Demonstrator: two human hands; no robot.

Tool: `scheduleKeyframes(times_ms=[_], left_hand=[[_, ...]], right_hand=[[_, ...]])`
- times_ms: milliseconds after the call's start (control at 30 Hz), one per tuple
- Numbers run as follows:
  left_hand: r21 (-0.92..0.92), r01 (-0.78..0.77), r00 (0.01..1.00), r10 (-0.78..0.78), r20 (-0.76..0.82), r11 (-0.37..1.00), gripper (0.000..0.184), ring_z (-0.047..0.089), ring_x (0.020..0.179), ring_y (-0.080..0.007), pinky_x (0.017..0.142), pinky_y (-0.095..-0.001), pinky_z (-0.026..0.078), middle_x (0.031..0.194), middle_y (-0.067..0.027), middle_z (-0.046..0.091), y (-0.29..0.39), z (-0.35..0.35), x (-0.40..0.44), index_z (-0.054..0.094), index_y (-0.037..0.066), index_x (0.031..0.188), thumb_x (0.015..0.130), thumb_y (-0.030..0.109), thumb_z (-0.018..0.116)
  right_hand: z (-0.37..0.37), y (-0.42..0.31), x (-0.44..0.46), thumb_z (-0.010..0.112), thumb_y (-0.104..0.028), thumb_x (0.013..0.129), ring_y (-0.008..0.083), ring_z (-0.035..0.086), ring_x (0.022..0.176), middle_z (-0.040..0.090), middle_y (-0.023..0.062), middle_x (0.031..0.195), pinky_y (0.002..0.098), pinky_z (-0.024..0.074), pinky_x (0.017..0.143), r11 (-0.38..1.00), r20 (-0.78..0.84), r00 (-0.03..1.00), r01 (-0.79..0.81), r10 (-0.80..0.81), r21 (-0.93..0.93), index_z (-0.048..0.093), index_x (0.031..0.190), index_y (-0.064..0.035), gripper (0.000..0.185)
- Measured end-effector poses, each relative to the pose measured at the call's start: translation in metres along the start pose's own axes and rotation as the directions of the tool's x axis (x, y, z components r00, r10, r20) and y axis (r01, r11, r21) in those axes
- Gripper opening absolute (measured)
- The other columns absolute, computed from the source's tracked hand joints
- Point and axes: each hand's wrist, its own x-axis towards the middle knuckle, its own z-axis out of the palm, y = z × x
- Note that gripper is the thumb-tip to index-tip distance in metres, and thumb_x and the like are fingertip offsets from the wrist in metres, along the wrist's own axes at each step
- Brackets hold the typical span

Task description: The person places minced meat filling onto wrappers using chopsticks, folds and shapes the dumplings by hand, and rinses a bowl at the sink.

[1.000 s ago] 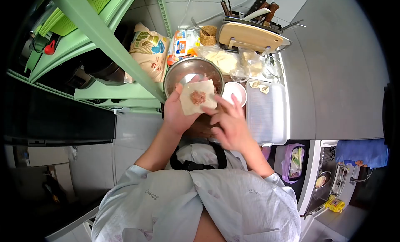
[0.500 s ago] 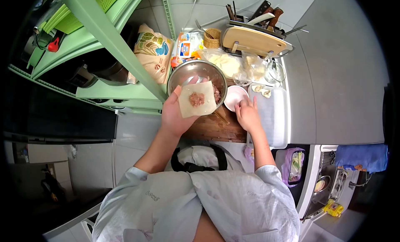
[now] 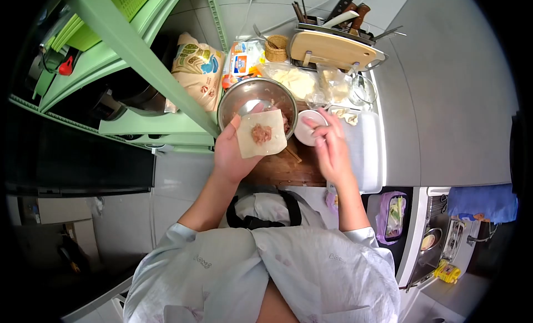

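Note:
On my left hand (image 3: 230, 153) lies a square wonton wrapper (image 3: 248, 147), its left edge pinched under my thumb. A small lump of minced meat (image 3: 261, 134) sits at the middle of the wrapper. Behind it stands a steel mixing bowl (image 3: 233, 95) with more minced meat, partly hidden by the wrapper. My right hand (image 3: 333, 148) is over the right side of a small white bowl (image 3: 304, 135), fingers stretched and apart, holding nothing. Whether a fingertip touches the bowl, I cannot tell. Chopsticks (image 3: 292, 154) lie on the brown wooden board (image 3: 277, 172) in front of the bowls.
Several folded wontons (image 3: 348, 117) rest at the back of a translucent plastic tray (image 3: 363, 151) on the right. Behind are a bag of wrappers (image 3: 294, 81), a glass jug (image 3: 363, 89) and a knife rack with a cutting board (image 3: 330, 49). A green shelf (image 3: 144, 56) rises at left.
My right hand has lifted from inside the small white bowl's edge, its fingers now spread above it. The left hand keeps the wrapper and meat in nearly the same place.

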Motion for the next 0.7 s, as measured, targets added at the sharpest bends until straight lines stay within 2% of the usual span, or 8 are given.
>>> scheduleKeyframes(times_ms=[33,133,233,333,433,467,600,700], left_hand=[[-0.007,0.006,1.0,-0.006,0.007,1.0,0.052,0.036,0.133,-0.0359,0.109,-0.0511,0.03,0.145,-0.019,0.036,-0.002,0.0,0.002,0.028,0.003,0.143,0.102,0.034,0.024],[-0.005,0.004,1.0,-0.004,0.02,1.0,0.052,0.037,0.133,-0.036,0.109,-0.0499,0.031,0.144,-0.0194,0.037,-0.006,-0.001,0.003,0.029,0.002,0.142,0.102,0.034,0.024],[0.038,-0.019,1.0,0.018,0.023,0.999,0.052,0.038,0.132,-0.0359,0.109,-0.0494,0.031,0.144,-0.0197,0.038,-0.006,0.0,0.003,0.029,0.001,0.142,0.102,0.034,0.024],[0.048,-0.019,1.0,0.019,0.017,0.999,0.052,0.038,0.132,-0.0357,0.109,-0.0495,0.031,0.143,-0.0198,0.038,-0.005,0.003,0.002,0.03,0.001,0.142,0.102,0.033,0.024],[0.042,0.004,1.0,-0.005,0.029,0.999,0.051,0.038,0.132,-0.0353,0.109,-0.0493,0.03,0.144,-0.0197,0.038,-0.008,0.004,0.003,0.031,0.001,0.142,0.102,0.033,0.023],[0.033,0.007,0.999,-0.008,0.033,0.999,0.051,0.037,0.133,-0.0349,0.11,-0.0492,0.03,0.144,-0.0196,0.038,-0.009,0.003,0.003,0.032,0.001,0.142,0.102,0.032,0.023],[-0.002,0.041,0.998,-0.04,0.039,0.999,0.051,0.031,0.137,-0.0335,0.113,-0.0499,0.024,0.148,-0.0181,0.031,-0.008,0.003,0.002,0.028,0.003,0.145,0.103,0.031,0.021],[-0.012,0.015,1.0,-0.015,-0.009,1.0,0.05,0.035,0.135,-0.032,0.112,-0.0479,0.027,0.144,-0.0184,0.039,-0.011,0.004,0.002,0.034,0.0,0.141,0.102,0.03,0.023]], right_hand=[[-0.001,-0.007,0.004,0.049,-0.017,0.092,0.0359,0.041,0.13,0.065,0.0109,0.117,0.0553,0.0176,0.112,0.994,-0.008,0.996,0.092,-0.092,0.066,0.052,0.089,-0.0068,0.011],[0.0,-0.023,0.004,0.052,-0.015,0.089,0.0351,0.04,0.131,0.065,0.0085,0.118,0.0542,0.0181,0.112,0.989,0.088,0.987,0.139,-0.134,-0.043,0.052,0.092,-0.0077,0.008],[-0.004,-0.019,-0.008,0.055,-0.013,0.086,0.0357,0.038,0.131,0.063,0.0075,0.122,0.0543,0.0184,0.112,0.98,0.187,0.965,0.194,-0.184,-0.037,0.051,0.096,-0.0073,0.013],[-0.006,-0.021,-0.016,0.057,-0.013,0.084,0.0358,0.037,0.132,0.06,0.0067,0.126,0.0545,0.0184,0.112,0.985,0.133,0.976,0.171,-0.172,0.019,0.051,0.097,-0.0075,0.015],[-0.005,-0.036,-0.003,0.057,-0.014,0.084,0.035,0.04,0.13,0.06,0.0059,0.127,0.0543,0.019,0.111,0.993,0.088,0.989,0.121,-0.12,-0.008,0.052,0.093,-0.0085,0.011],[-0.005,-0.039,-0.001,0.057,-0.015,0.084,0.0338,0.044,0.126,0.061,0.0049,0.125,0.0534,0.0203,0.111,0.991,0.11,0.987,0.125,-0.12,-0.037,0.053,0.091,-0.0095,0.009],[-0.005,-0.032,-0.014,0.058,-0.016,0.084,0.0316,0.048,0.123,0.064,0.004,0.118,0.0516,0.0228,0.11,0.974,0.128,0.967,0.224,-0.218,-0.034,0.054,0.091,-0.0098,0.01],[-0.007,-0.038,-0.016,0.059,-0.017,0.083,0.0309,0.049,0.12,0.066,0.0039,0.115,0.0508,0.0247,0.109,0.978,0.028,0.978,0.207,-0.207,-0.007,0.054,0.089,-0.01,0.009]])
